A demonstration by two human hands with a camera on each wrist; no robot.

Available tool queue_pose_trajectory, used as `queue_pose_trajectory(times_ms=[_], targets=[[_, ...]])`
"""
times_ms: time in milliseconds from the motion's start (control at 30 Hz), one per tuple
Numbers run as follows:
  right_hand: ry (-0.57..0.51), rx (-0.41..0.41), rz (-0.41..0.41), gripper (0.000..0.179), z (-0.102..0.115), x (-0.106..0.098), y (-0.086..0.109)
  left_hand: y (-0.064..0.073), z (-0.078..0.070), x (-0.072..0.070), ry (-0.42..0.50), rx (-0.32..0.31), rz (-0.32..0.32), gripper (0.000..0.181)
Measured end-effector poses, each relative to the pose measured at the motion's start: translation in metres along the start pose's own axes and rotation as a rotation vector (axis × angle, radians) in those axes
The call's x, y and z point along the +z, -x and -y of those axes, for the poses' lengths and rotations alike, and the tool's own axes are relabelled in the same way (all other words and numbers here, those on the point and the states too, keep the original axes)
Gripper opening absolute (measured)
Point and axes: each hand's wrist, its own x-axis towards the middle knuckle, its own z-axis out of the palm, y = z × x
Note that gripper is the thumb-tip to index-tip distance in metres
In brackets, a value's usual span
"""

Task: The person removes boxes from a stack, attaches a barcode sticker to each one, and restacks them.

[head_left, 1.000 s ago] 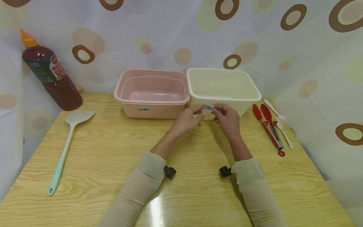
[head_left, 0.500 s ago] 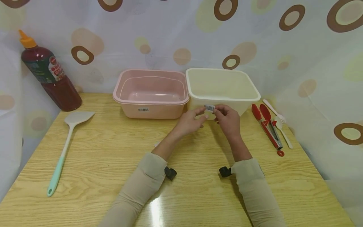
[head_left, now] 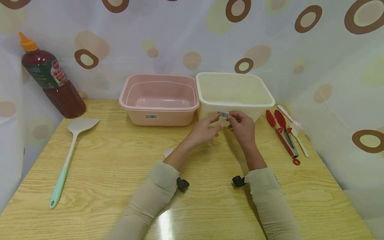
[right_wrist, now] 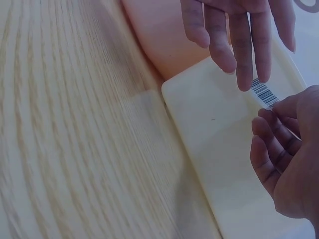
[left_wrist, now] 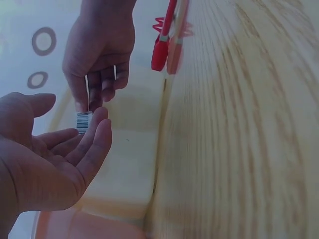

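My right hand [head_left: 243, 129] pinches one end of a small white barcode sticker [head_left: 223, 115] between thumb and fingertips, in front of the cream bin [head_left: 240, 105]. The left hand [head_left: 204, 131] reaches in from the other side, its fingertips right at the sticker's free edge. In the right wrist view the sticker [right_wrist: 264, 93] spans from the right hand's pinch to those left fingertips. The left wrist view has the left fingers [left_wrist: 101, 144] loosely extended and the thumb apart from them. A pink bin [head_left: 162, 118] with a barcode label on its front stands beside the cream one.
A white paper piece [head_left: 169, 153] lies partly hidden by the left forearm. At left are a turner [head_left: 68, 156] and a red sauce bottle [head_left: 57, 80]. Red tongs [head_left: 281, 135], a fork [head_left: 289, 117] and a spoon [head_left: 300, 141] lie at right. A patterned curtain backs the table.
Both hands and the sticker have drifted slightly right, the left hand most. The white paper piece has come into view beside the left forearm. The right hand keeps its pinch.
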Motion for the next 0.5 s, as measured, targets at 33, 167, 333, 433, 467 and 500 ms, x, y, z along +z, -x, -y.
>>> queue_pose_trajectory(times_ms=[33, 167, 333, 433, 467, 500], targets=[[-0.001, -0.002, -0.002, 0.026, 0.0, 0.0001, 0.0, -0.0004, -0.0001, 0.0003, 0.003, 0.002, 0.0, 0.057], [-0.006, -0.006, -0.006, 0.026, 0.0, 0.0002, 0.0001, -0.0014, 0.0003, 0.0014, 0.011, -0.002, -0.001, 0.058], [-0.009, -0.005, -0.008, 0.025, -0.0001, 0.0004, 0.0002, -0.0016, 0.0005, 0.0016, 0.007, -0.007, -0.01, 0.059], [-0.011, -0.006, -0.013, 0.024, 0.0008, 0.0007, 0.0004, -0.0024, 0.0009, 0.0018, 0.007, -0.007, -0.012, 0.06], [-0.01, -0.006, -0.015, 0.024, 0.0011, 0.0008, 0.0004, -0.0026, 0.0009, 0.0019, 0.006, -0.007, -0.011, 0.06], [-0.012, -0.004, -0.016, 0.024, 0.0013, 0.0009, 0.0003, -0.0029, 0.0009, 0.002, 0.004, -0.007, -0.01, 0.061]])
